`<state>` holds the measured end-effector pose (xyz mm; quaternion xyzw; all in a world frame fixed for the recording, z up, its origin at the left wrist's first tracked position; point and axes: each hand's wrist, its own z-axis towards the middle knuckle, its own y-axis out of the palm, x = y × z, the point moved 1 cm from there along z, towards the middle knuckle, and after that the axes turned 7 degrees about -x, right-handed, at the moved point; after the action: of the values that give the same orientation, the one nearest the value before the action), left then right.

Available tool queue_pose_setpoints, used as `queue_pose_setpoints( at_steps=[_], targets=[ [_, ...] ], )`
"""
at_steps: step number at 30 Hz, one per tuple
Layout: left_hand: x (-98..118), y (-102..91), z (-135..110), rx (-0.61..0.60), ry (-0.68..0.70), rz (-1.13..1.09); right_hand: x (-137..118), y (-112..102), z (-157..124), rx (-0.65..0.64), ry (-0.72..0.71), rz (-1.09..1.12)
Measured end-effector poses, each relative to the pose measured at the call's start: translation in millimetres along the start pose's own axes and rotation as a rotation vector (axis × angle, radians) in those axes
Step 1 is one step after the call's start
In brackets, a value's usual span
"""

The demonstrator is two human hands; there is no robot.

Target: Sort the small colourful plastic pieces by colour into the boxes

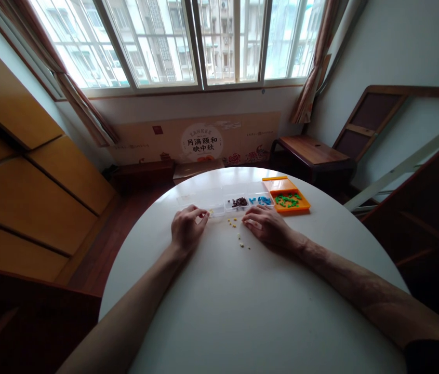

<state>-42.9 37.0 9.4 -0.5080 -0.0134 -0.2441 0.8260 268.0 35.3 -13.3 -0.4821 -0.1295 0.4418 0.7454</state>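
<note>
Both my hands rest on a round white table (242, 311). My left hand (186, 226) is curled, its fingertips pinched together right beside a clear compartment box (219, 200); what they hold is too small to make out. My right hand (266, 226) lies palm down with the fingers bent, just below the box. Between the hands lie several tiny yellow beads (234, 222) and a few pale ones (243, 244). The box holds dark beads (239, 202) and blue beads (260, 200). An orange tray (286, 185) holds green beads (288, 200).
A dark wooden side table (313, 153) stands behind the round table at the right. Wooden cabinets (28, 192) line the left wall. A printed board (203, 140) leans under the window. The table edge curves close around both forearms.
</note>
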Motion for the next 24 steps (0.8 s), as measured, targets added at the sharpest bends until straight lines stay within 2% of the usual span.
queue_pose_setpoints(
  at_steps=[7, 13, 16, 19, 24],
  targets=[
    [11.2, -2.6, -1.3, 0.038, 0.101, -0.063, -0.7, -1.6, 0.1, -0.004, 0.023, -0.028],
    [17.6, 3.2, -2.7, -0.053, 0.392, -0.145, 1.1, -2.1, -0.8, -0.017, 0.032, -0.037],
    [17.6, 6.2, -3.6, -0.077, 0.487, -0.141, 0.6, -2.4, -0.4, -0.017, 0.031, -0.035],
    [17.0, 6.7, -4.3, -0.080, 0.523, -0.148, -0.8, -2.8, 0.3, -0.012, 0.044, -0.039],
    [17.1, 5.5, -5.5, -0.100, 0.490, -0.138, 0.0, -2.0, 0.1, -0.004, 0.047, -0.043]
  ],
)
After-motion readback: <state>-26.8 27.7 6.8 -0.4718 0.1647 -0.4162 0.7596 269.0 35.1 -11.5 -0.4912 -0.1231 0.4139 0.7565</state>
